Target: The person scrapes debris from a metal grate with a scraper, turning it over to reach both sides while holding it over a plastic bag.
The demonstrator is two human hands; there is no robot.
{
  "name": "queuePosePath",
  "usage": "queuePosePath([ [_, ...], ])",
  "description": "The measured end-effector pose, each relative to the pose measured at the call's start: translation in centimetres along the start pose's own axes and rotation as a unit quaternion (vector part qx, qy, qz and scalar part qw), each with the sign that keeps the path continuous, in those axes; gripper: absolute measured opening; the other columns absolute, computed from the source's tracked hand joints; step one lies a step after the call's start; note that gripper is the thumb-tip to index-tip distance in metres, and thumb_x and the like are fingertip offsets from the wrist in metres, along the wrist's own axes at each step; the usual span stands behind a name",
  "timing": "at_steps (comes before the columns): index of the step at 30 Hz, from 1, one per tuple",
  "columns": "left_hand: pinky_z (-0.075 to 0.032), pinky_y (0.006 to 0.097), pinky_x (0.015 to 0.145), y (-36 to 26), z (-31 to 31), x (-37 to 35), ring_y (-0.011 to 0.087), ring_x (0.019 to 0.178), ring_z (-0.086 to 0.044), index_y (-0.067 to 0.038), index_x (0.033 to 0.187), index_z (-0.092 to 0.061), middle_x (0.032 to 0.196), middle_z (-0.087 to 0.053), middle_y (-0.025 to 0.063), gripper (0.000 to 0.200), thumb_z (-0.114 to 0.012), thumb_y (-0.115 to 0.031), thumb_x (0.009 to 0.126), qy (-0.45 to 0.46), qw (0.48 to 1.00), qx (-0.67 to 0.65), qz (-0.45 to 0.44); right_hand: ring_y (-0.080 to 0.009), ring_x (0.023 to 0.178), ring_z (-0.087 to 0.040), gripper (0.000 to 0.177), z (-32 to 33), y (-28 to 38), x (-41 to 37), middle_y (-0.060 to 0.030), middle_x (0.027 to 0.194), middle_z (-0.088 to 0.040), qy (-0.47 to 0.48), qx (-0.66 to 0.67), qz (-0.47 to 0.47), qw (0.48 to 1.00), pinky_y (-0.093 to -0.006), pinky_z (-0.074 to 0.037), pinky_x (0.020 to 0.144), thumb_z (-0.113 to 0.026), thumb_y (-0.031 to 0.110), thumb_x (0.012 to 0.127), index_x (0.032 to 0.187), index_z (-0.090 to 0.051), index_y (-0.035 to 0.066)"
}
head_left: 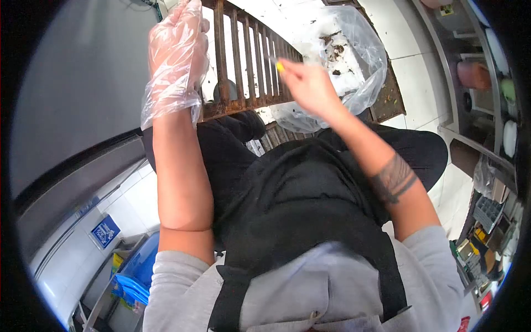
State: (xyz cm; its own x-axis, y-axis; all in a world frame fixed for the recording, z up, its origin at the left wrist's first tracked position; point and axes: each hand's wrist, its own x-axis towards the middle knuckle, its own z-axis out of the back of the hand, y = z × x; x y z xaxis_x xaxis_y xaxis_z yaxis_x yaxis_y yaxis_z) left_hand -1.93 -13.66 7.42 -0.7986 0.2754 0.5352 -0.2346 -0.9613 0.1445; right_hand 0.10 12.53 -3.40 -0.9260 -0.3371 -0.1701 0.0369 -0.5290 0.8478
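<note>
My left hand (176, 47), in a clear plastic glove, is closed at the upper left end of a rusty, slatted metal grate (221, 55). The grate stands tilted up in front of my knees; the exact grip is partly hidden by the hand. My bare right hand (310, 86) is closed around a small tool with a yellow handle (280, 67). Its thin tip, blurred, points toward the grate's slats. Behind that hand lies a clear plastic bag (370, 52), with dark scraps and grime on the white surface inside it.
A large grey panel (83, 83) rises close on my left. Shelves with containers (473, 74) line the right side. Blue plastic items (135, 276) sit in a rack at lower left. White floor tiles (412, 72) show beyond the bag, beside a dark, dirty floor strip (391, 99).
</note>
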Motion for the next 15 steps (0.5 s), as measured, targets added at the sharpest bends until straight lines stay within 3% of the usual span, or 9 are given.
queuePosePath([
  [2,-0.057,0.0475,0.092,-0.3,0.3,0.0,0.0424,0.105,-0.07,-0.001,0.117,-0.069,0.113,-0.074,0.0184,0.024,-0.066,-0.012,0.095,0.019,0.998,-0.048,0.024,-0.039,0.08,-0.075,0.037,-0.2,-0.5,-1.1,-0.0254,0.086,-0.072,0.012,-0.001,-0.011,1.0,-0.044,-0.058,0.076,-0.061,0.031,0.099,0.122,-0.075,0.006],
  [3,-0.059,0.0397,0.077,-0.9,0.9,0.3,0.0319,0.087,-0.074,-0.003,0.117,-0.07,0.103,-0.076,0.0128,0.025,-0.067,-0.02,0.099,0.042,0.998,-0.039,0.036,-0.0313,0.073,-0.072,0.037,-0.3,-0.6,-0.8,-0.0226,0.082,-0.072,-0.007,-0.013,-0.02,1.0,-0.0413,-0.056,0.073,-0.062,0.03,0.1,0.127,-0.073,0.007],
  [4,-0.059,0.0397,0.077,-1.8,1.4,0.8,0.0319,0.087,-0.074,-0.003,0.117,-0.07,0.103,-0.076,0.0128,0.025,-0.067,-0.02,0.099,0.042,0.998,-0.039,0.036,-0.0235,0.067,-0.07,0.038,-0.2,-0.6,-0.4,-0.0198,0.077,-0.072,-0.029,-0.023,-0.03,0.999,-0.0385,-0.055,0.069,-0.064,0.029,0.1,0.132,-0.072,0.008],
  [5,-0.057,0.0337,0.069,-2.9,2.1,1.7,0.0232,0.078,-0.07,-0.005,0.117,-0.071,0.097,-0.074,0.0077,0.025,-0.069,-0.023,0.1,0.073,0.906,-0.291,0.298,-0.0331,0.07,-0.072,0.037,-0.1,-0.7,1.6,-0.0217,0.077,-0.071,-0.071,-0.078,0.044,0.994,-0.0428,-0.057,0.071,-0.061,0.031,0.1,0.128,-0.074,0.009],
  [6,-0.054,0.0278,0.061,-4.1,2.6,2.2,0.0145,0.068,-0.067,-0.006,0.116,-0.071,0.091,-0.072,0.0026,0.025,-0.07,-0.026,0.1,0.095,0.687,-0.502,0.517,-0.0331,0.07,-0.072,0.037,0.1,-0.4,2.7,-0.0217,0.077,-0.071,-0.074,-0.078,0.044,0.993,-0.0428,-0.057,0.071,-0.061,0.031,0.1,0.128,-0.074,0.009],
  [7,-0.041,0.0196,0.05,-5.5,3.1,2.2,0.0028,0.06,-0.052,-0.008,0.116,-0.071,0.083,-0.065,-0.0038,0.027,-0.071,-0.031,0.101,0.042,0.659,-0.544,0.519,-0.0361,0.073,-0.072,0.037,0.5,0.0,3.7,-0.0221,0.078,-0.071,-0.085,-0.146,0.046,0.984,-0.0457,-0.057,0.072,-0.06,0.032,0.1,0.126,-0.075,0.01],
  [8,-0.041,0.0196,0.05,-5.7,3.5,2.2,0.0028,0.06,-0.052,-0.008,0.116,-0.071,0.083,-0.065,-0.0038,0.027,-0.071,-0.031,0.101,0.042,0.659,-0.547,0.514,-0.0392,0.076,-0.072,0.036,0.9,0.4,4.2,-0.0225,0.079,-0.071,-0.098,-0.214,0.046,0.971,-0.0487,-0.058,0.072,-0.059,0.032,0.1,0.124,-0.076,0.011],
  [11,-0.035,0.0216,0.044,-6.1,4.0,2.3,0.0047,0.054,-0.048,-0.007,0.115,-0.068,0.079,-0.062,-0.0019,0.025,-0.071,-0.028,0.101,0.023,0.553,-0.621,0.555,-0.0379,0.075,-0.072,0.031,1.6,1.8,0.9,-0.0186,0.08,-0.071,-0.079,-0.298,0.077,0.948,-0.05,-0.058,0.07,-0.063,0.026,0.097,0.121,-0.078,0.014],
  [15,-0.035,0.0204,0.044,-7.7,4.3,2.5,0.0045,0.053,-0.046,-0.005,0.116,-0.067,0.077,-0.059,-0.0024,0.024,-0.07,-0.024,0.102,0.0,0.53,-0.642,0.554,-0.0369,0.073,-0.071,0.032,0.9,2.7,0.6,-0.0156,0.083,-0.069,-0.075,-0.331,0.066,0.938,-0.0486,-0.058,0.067,-0.066,0.023,0.093,0.121,-0.078,0.016],
])
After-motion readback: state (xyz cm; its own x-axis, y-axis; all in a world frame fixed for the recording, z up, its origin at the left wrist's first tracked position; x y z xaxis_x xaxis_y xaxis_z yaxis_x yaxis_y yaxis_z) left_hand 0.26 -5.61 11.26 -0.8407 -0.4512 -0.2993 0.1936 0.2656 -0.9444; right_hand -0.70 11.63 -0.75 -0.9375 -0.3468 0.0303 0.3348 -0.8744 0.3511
